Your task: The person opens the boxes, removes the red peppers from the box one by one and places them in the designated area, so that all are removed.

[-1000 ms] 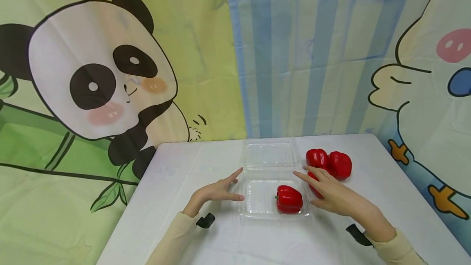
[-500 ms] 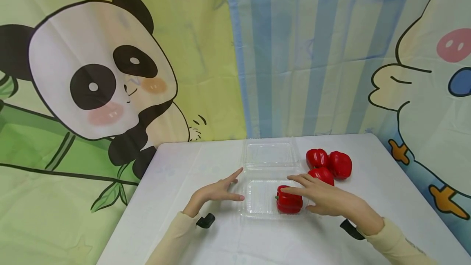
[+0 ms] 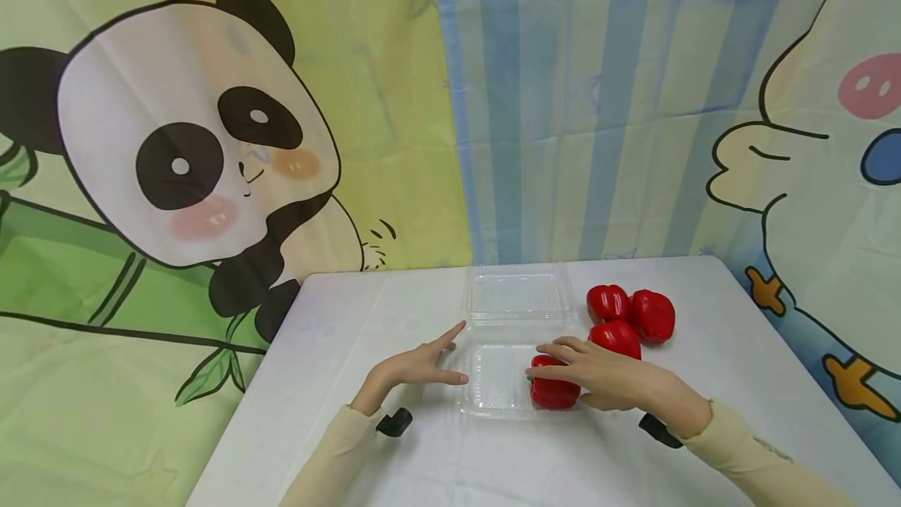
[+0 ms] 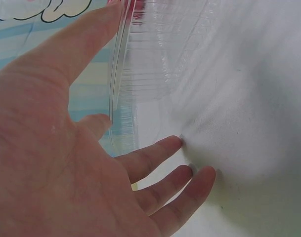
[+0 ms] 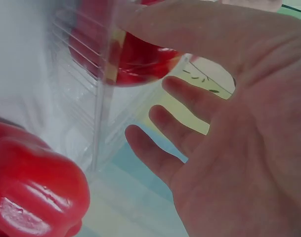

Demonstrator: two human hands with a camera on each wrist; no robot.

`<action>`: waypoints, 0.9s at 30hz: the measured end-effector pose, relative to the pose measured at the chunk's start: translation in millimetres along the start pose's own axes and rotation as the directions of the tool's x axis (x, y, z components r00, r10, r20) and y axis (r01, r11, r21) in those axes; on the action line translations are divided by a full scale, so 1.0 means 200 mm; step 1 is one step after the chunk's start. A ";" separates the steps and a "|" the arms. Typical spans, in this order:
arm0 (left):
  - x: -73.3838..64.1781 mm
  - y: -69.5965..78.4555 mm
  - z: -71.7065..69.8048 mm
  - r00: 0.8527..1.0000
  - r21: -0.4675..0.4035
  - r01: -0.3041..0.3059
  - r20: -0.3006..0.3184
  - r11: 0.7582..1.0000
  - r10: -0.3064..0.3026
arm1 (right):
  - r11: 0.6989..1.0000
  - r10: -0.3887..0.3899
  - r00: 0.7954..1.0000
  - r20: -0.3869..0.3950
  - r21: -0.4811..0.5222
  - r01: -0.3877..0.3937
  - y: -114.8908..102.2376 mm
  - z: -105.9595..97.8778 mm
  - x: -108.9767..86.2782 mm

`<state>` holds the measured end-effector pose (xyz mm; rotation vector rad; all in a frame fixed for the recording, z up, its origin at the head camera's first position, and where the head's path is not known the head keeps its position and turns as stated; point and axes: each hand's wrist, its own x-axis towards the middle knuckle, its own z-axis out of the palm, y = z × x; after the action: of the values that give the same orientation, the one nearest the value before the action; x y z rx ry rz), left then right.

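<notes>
A clear plastic clamshell container [image 3: 493,390] lies with its lid folded back on the table. One red bell pepper [image 3: 554,393] sits in the right part of its base. My right hand [image 3: 605,374] is over that pepper with its fingers spread and loosely bent; in the right wrist view the thumb is by the container rim [image 5: 107,98], and I cannot tell whether it touches the pepper. My left hand [image 3: 415,366] is at the container's left side, fingers extended, the thumb at the rim [image 4: 118,64] in the left wrist view. It holds nothing.
Three more red bell peppers [image 3: 615,337] stand grouped to the right of the container, behind my right hand. The white table [image 3: 366,303] ends at the back against a curtain [image 3: 535,139] with cartoon prints.
My right hand has moved left and slightly down, from beside the peppers on the right to over the pepper in the container. My left hand has stayed in place.
</notes>
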<state>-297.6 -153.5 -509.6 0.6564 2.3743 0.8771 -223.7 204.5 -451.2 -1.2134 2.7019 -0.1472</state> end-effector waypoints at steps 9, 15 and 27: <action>0.00 0.01 0.00 1.000 0.004 0.001 0.000 1.000 -0.001 | 1.000 0.005 1.000 0.017 -0.016 -0.005 0.01 0.03 0.03; 0.00 0.01 0.00 1.000 -0.001 -0.002 -0.003 1.000 0.002 | 1.000 -0.006 1.000 0.015 -0.004 0.006 0.00 0.03 0.05; 0.00 0.01 0.00 1.000 -0.001 -0.009 -0.002 1.000 0.009 | 1.000 0.016 1.000 0.015 0.016 -0.016 0.03 0.07 0.07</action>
<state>-296.6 -152.7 -508.9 0.6663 2.3741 0.8824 -234.2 197.4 -468.2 -1.1831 2.6925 -0.1567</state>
